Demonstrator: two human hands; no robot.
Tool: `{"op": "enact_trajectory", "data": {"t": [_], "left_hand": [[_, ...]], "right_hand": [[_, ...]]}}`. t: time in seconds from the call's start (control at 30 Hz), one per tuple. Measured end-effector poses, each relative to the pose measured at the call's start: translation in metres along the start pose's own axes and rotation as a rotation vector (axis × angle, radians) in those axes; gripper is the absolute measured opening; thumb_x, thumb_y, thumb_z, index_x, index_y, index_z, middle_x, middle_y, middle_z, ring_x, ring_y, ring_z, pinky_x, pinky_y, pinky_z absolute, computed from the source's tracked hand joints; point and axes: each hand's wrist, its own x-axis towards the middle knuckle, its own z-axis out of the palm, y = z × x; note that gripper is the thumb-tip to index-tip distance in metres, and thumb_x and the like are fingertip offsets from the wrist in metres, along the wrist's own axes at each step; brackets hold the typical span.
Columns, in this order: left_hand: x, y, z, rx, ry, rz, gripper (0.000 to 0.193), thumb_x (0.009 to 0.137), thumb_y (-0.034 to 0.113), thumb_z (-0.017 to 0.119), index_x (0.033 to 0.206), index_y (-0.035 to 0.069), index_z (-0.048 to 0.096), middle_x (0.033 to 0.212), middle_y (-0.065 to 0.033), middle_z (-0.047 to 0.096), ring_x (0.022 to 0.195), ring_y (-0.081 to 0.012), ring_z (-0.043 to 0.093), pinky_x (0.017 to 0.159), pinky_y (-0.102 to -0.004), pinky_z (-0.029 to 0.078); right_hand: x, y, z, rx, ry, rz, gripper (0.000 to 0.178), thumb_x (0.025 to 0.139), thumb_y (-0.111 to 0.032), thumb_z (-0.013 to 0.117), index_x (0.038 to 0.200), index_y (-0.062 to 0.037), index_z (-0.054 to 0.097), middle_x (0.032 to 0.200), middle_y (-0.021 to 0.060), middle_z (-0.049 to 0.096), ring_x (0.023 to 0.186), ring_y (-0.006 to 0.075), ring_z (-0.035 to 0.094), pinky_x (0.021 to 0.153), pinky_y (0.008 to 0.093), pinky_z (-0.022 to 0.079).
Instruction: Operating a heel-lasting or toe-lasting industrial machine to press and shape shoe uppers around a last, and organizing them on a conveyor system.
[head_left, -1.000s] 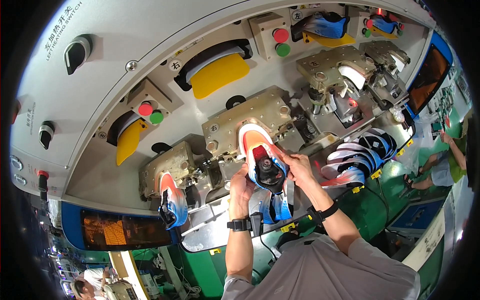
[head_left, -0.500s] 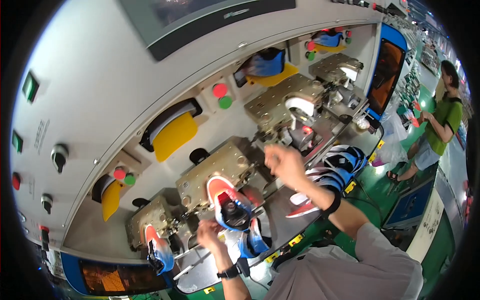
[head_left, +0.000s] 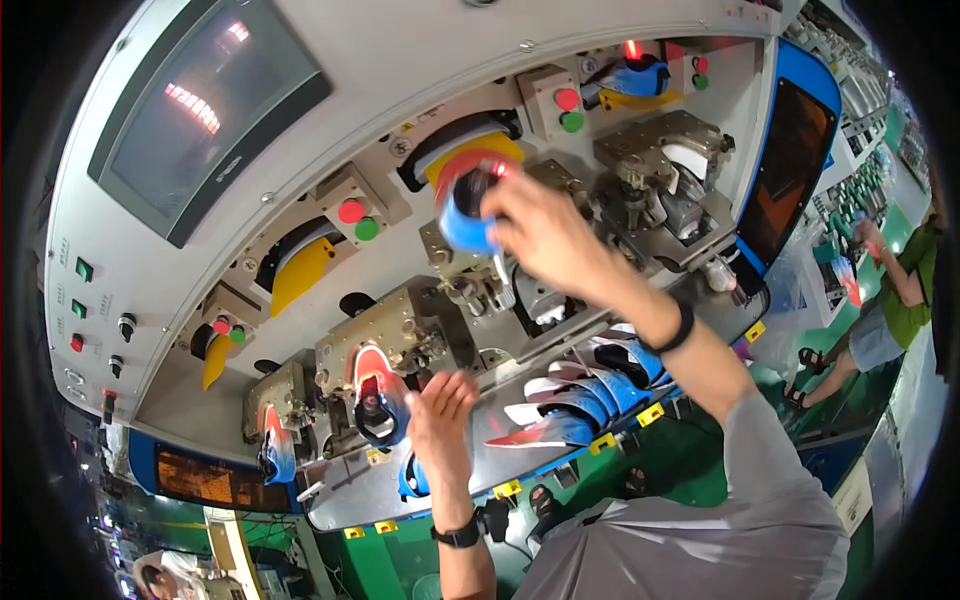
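My right hand (head_left: 545, 235) is raised in front of a machine station, closed on a red-and-blue shoe upper (head_left: 465, 212) with a dark inside. Below and to the left, my left hand (head_left: 440, 420) has its fingers stretched out. It is beside another red, white and blue shoe upper (head_left: 378, 405), which sits over a form at the middle-left station; whether they touch I cannot tell. Part of one more blue upper (head_left: 412, 478) shows behind my left wrist. At the leftmost station hangs a similar upper (head_left: 277, 448).
Several blue shoe uppers (head_left: 590, 400) lie in a row on the metal ledge (head_left: 360, 510). A blue upper (head_left: 632, 77) covers the far-right mould. Red and green buttons (head_left: 358, 218) and metal clamp blocks (head_left: 375, 330) line the machine. A person (head_left: 895, 280) stands at the right.
My right hand has gone up to the second station from the right and now holds the upper that was on its yellow-edged mould. My left hand's fingers have straightened. The view has shifted.
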Motion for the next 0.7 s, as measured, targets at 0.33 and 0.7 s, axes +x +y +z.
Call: {"op": "enact_trajectory", "data": {"t": [0.33,0.7], "left_hand": [[0.009,-0.100,0.050,-0.452,-0.066,-0.406,0.037,0.104,0.024,0.044,0.134,0.003,0.050,0.130,-0.0116,0.060,0.118,-0.0262,0.059,0.105,-0.0451,0.044],[0.091,-0.144,0.048,-0.468,-0.017,-0.484,0.034,0.102,0.021,0.048,0.128,0.000,0.055,0.124,-0.0104,0.064,0.111,-0.0247,0.063,0.099,-0.0438,0.048]], "right_hand": [[-0.186,-0.053,-0.065,0.659,-0.186,0.303,0.018,0.081,-0.002,0.072,0.097,-0.0001,0.065,0.105,0.0093,0.063,0.070,0.0145,0.063,0.053,0.0257,0.048],[-0.177,0.065,0.007,1.058,-0.020,1.545,0.041,0.094,-0.042,0.065,0.089,-0.0013,0.062,0.074,0.0065,0.062,0.045,0.0100,0.049,0.035,0.0221,0.026]]}}
